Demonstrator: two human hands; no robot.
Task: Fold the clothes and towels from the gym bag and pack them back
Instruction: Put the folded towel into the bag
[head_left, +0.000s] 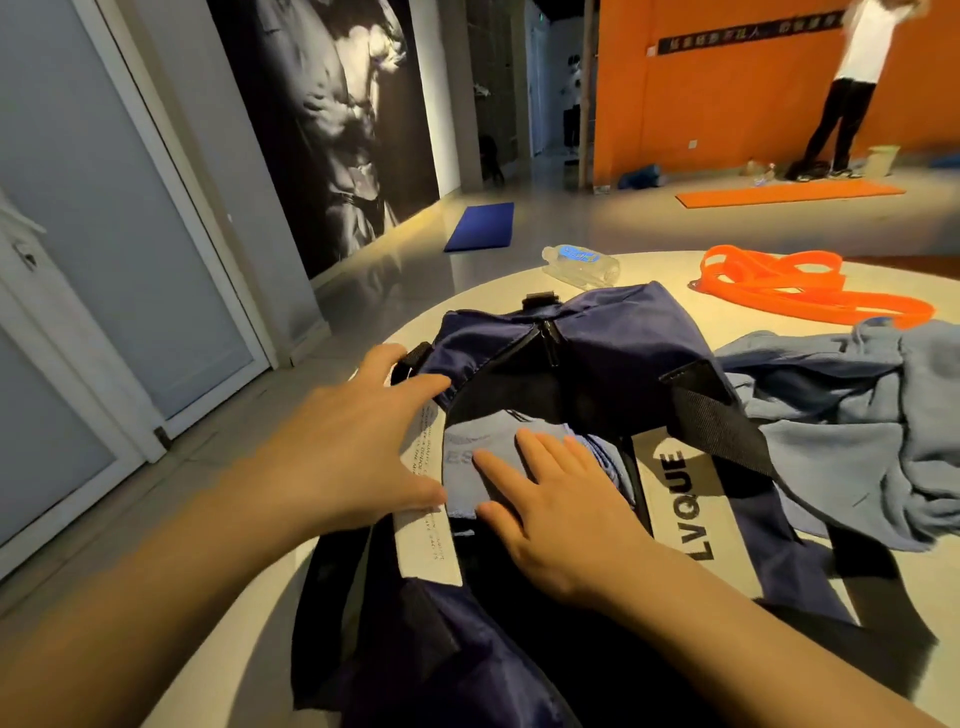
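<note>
A navy gym bag (597, 332) with white printed bands lies unzipped on a round pale table (660, 265). Inside its opening sits a folded light-blue cloth (467, 441). My right hand (550, 493) lies flat on that cloth, fingers straight, pressing it down into the bag. My left hand (353, 441) spreads over the bag's left white band, fingers straight, holding the opening wide. A crumpled light-blue garment (857, 426) lies unfolded on the table to the right of the bag, partly over its black strap.
A clear water bottle (582, 262) lies behind the bag. Orange resistance bands (800, 291) sprawl at the table's back right. Beyond, the floor holds a blue mat (483, 226) and an orange mat (789, 193), where a person (852, 93) stands.
</note>
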